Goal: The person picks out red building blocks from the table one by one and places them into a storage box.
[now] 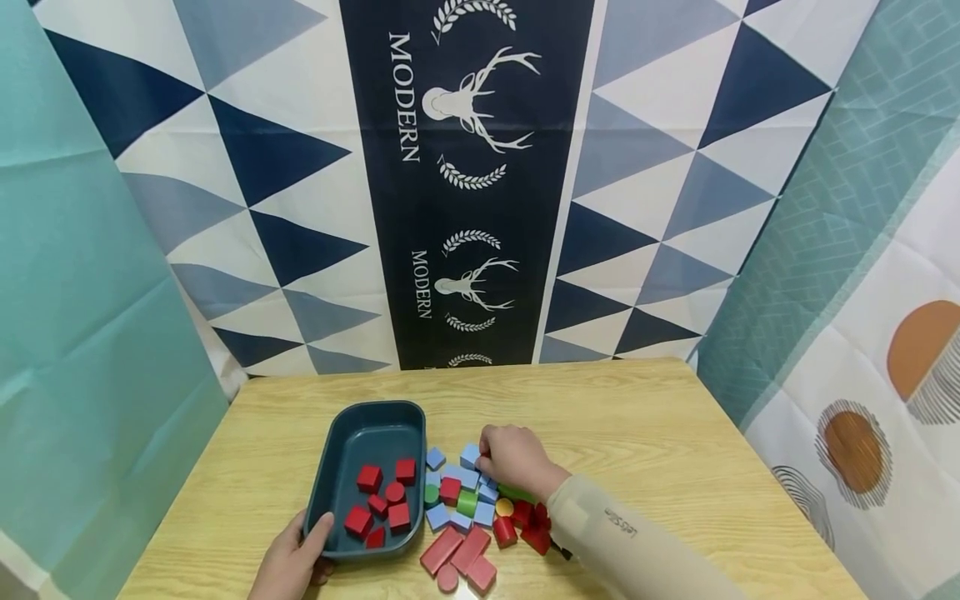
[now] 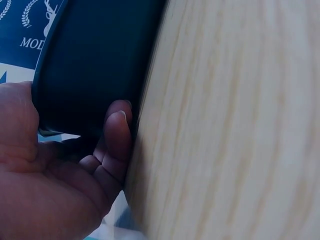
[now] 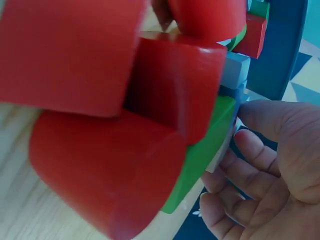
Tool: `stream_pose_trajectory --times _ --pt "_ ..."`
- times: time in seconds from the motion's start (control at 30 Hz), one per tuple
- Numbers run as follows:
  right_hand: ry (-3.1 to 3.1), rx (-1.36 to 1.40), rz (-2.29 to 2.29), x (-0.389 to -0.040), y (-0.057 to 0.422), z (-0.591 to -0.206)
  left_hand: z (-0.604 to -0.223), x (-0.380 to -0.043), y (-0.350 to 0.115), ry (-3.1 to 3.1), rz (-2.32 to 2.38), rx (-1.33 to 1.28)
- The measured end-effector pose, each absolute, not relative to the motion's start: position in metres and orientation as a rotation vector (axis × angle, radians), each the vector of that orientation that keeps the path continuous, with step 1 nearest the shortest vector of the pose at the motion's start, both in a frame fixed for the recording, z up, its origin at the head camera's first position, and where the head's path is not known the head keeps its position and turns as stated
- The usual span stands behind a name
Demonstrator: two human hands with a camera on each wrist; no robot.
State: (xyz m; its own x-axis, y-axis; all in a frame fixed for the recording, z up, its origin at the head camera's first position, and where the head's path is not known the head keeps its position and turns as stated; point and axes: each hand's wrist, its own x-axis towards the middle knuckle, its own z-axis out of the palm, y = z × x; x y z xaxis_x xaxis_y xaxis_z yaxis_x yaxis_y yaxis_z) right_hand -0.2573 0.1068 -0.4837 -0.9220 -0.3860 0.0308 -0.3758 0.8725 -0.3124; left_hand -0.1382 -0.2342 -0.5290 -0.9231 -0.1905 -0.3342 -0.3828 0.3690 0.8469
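My left hand (image 1: 288, 557) grips the near left corner of a dark teal tray (image 1: 327, 467), thumb over the rim and fingers underneath. In the left wrist view the curled fingers (image 2: 118, 135) press against the tray's outer side. Inside the tray lie several red blocks (image 1: 358, 521). Over the far side of a block pile, my right hand (image 1: 517, 457) pinches a blue block (image 1: 469, 456) between thumb and fingers. Large red blocks (image 3: 165, 90) and a green block (image 3: 202, 155) partly cover its fingertips in the right wrist view.
Right of the tray lie mixed blue, green, red and yellow blocks, including a yellow round block (image 1: 505, 507). Nearer me are several pinkish-red blocks (image 1: 442, 550). The wooden table (image 1: 622, 433) ends at a patterned cloth (image 1: 465, 167) behind.
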Motion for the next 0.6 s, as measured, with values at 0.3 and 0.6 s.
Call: stream_pose_trajectory --times 0.3,0.6 --pt "2.954 -0.565 -0.529 -0.266 0.113 -0.479 -0.529 -0.138 -0.233 2.432 1.604 -0.518" --pt "2.615 -0.605 -1.249 -0.275 0.118 -0.450 -0.529 -0.138 -0.234 2.442 1.593 -0.508"
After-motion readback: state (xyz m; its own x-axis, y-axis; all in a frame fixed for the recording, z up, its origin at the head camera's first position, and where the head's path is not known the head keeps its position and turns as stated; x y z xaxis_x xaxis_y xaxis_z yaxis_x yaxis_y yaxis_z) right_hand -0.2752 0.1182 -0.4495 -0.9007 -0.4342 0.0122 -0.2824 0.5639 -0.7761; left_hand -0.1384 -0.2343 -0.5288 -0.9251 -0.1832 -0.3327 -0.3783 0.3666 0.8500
